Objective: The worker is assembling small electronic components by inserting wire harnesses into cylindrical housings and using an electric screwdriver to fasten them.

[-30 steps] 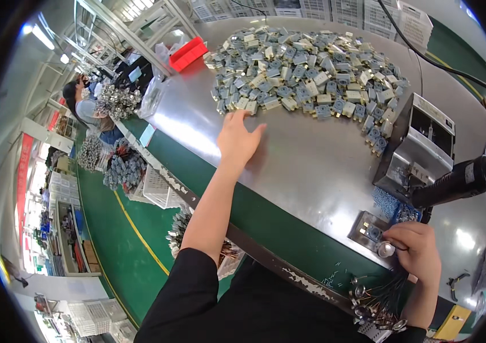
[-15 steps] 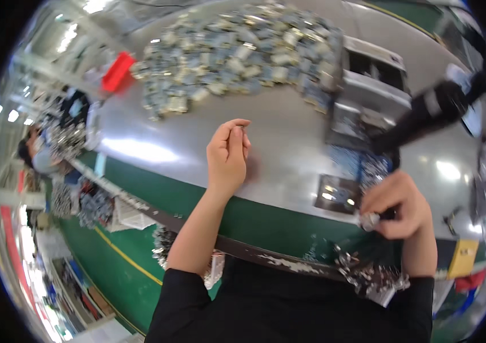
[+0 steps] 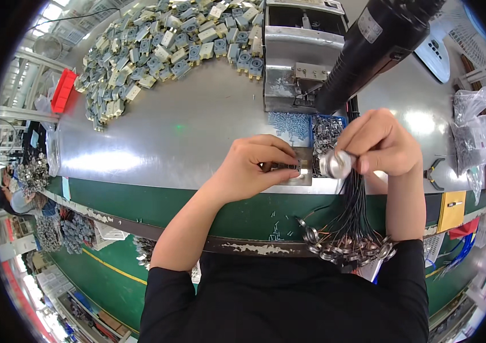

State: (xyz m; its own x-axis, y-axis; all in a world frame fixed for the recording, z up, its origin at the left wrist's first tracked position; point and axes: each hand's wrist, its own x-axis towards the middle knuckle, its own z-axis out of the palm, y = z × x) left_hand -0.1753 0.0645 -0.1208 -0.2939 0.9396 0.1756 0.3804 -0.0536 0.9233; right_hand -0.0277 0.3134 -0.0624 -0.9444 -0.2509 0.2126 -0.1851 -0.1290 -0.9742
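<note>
My right hand (image 3: 388,143) pinches a round, shiny silver metal part (image 3: 339,164) between thumb and fingers, just right of a small metal plate (image 3: 306,174) near the bench's front edge. Fingers bent, my left hand (image 3: 260,166) grips a small dark piece with a metal end (image 3: 288,166) at that plate's left side. The two held parts are close, with a narrow gap between them. Below my right hand, a bundle of black wires (image 3: 356,206) hangs over the front edge, ending in several silver metal rings (image 3: 348,248).
A black cylindrical power tool (image 3: 357,57) leans over the bench beside a grey metal machine (image 3: 303,43). Small screws (image 3: 290,127) and a blue tray of metal bits (image 3: 327,134) lie before it. Grey-and-cream blocks (image 3: 180,48) are heaped behind; pliers (image 3: 435,174) lie right.
My left hand has moved right to the metal plate. My right hand has brought the silver part up and left, close to my left hand. The whole view has shifted too.
</note>
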